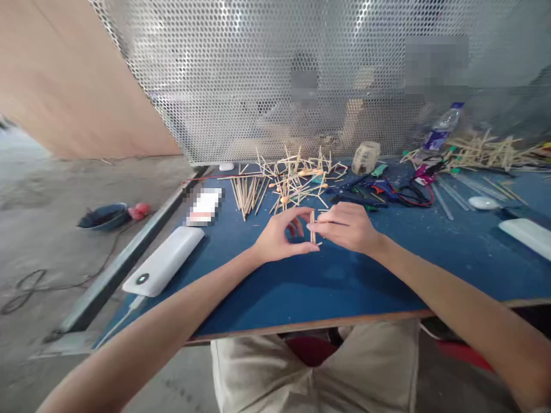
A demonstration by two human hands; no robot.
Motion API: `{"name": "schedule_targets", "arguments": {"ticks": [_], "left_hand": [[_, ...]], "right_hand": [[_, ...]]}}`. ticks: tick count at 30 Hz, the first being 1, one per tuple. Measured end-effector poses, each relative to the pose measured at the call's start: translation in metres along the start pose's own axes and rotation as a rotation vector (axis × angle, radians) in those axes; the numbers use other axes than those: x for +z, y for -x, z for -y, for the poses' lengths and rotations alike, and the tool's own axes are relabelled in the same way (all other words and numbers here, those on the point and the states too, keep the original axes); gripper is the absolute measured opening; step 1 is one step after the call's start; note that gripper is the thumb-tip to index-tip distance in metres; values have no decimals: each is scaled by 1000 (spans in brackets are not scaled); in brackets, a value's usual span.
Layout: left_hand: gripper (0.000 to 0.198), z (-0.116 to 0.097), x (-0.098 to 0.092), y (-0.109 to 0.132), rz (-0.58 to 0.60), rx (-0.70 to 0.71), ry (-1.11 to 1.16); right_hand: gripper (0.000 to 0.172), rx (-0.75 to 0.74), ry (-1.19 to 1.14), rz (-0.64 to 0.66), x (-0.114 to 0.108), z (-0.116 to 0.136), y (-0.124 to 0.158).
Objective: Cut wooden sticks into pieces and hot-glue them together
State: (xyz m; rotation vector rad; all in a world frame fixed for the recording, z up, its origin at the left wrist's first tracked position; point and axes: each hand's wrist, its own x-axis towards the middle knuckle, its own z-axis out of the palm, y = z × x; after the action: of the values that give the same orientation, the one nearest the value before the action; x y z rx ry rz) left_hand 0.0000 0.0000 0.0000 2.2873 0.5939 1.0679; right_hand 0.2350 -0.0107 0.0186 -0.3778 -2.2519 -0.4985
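Observation:
My left hand (pixel 282 235) curves around a few short wooden sticks (pixel 313 226), gripping their two ends between thumb and fingers. From the other side, my right hand (pixel 348 226) pinches at the same sticks with its fingertips, and its fingers partly hide them. Both hands are held just above the blue table (pixel 301 292). Right behind them lies a tangle of joined wooden sticks (pixel 297 175), some with orange blobs at the joints. Beside it, loose wooden sticks (pixel 246 195) are fanned out in a pile.
A white power bank (pixel 166 261) with a cable lies at left, near a blurred white item (pixel 206 205). To the right are tangled tools and wires (pixel 396 189), a tape roll (pixel 365 158), a plastic bottle (pixel 443 129) and more sticks (pixel 491 150). A perforated metal screen (pixel 241 86) stands behind.

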Motion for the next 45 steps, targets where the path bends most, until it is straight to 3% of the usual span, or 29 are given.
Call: {"name": "schedule_targets", "arguments": {"ticks": [6, 9, 11, 14, 16, 18, 21, 28, 31, 37, 45], "left_hand": [[78, -5, -5, 0, -10, 105, -184], [76, -9, -9, -2, -55, 156, -338], [76, -11, -11, -2, -86, 187, -408], [75, -11, -12, -3, -152, 227, -533], [73, -10, -12, -4, -190, 251, -640], [70, -9, -11, -5, -211, 281, -721], [66, -8, -10, -6, -212, 294, -758], [85, -10, -9, -4, -175, 202, -682], [80, -11, -8, -4, -156, 205, -610], [78, -11, -6, -3, -75, 63, -410], [72, -9, -10, -3, -1, 121, -437]], "right_hand": [[22, 32, -82, 45, 1, -1, 2], [25, 128, -220, 34, 5, 4, 0], [33, 304, -378, -24, 8, 9, -2], [35, 692, -648, -150, 12, 13, -6], [28, 868, -799, -112, 15, 13, -8], [28, 937, -891, 18, 16, 13, -9], [27, 966, -932, 123, 17, 13, -10], [27, 973, -919, 47, 17, 14, -12], [26, 963, -895, 47, 18, 13, -10], [28, 993, -899, 94, 20, 11, -9], [33, 1022, -926, 123, 24, 13, -8]]}}
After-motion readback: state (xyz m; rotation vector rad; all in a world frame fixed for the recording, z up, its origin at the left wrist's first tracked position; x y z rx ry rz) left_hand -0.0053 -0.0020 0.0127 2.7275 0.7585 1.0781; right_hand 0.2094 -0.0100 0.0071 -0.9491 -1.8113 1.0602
